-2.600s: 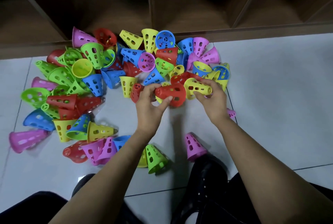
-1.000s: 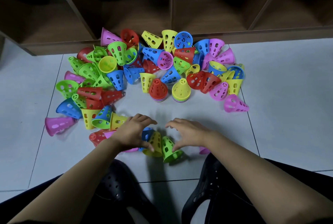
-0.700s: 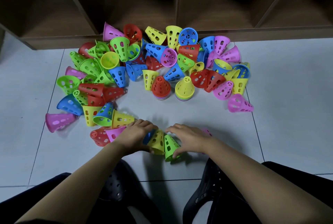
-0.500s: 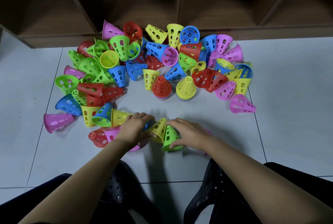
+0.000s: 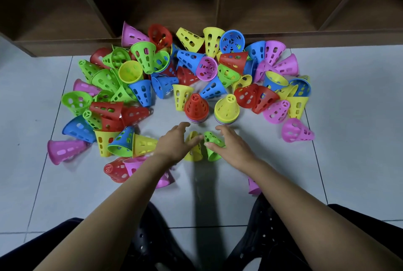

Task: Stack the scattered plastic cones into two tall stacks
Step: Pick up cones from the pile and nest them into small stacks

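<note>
Carried forward since a moment ago, one yellow cone is being gripped by the left hand and one green cone by the right hand, fingers curled round each. They are being held just short of two stacks, the red-topped stack and the yellow-topped stack. Open floor is lying rightward; the loose pile is being hemmed behind by the shelf edge.

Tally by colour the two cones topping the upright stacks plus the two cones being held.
Red: 1 (red top cone)
Yellow: 2 (yellow top cone, held yellow cone)
Green: 1 (held green cone)
Total: 4
</note>
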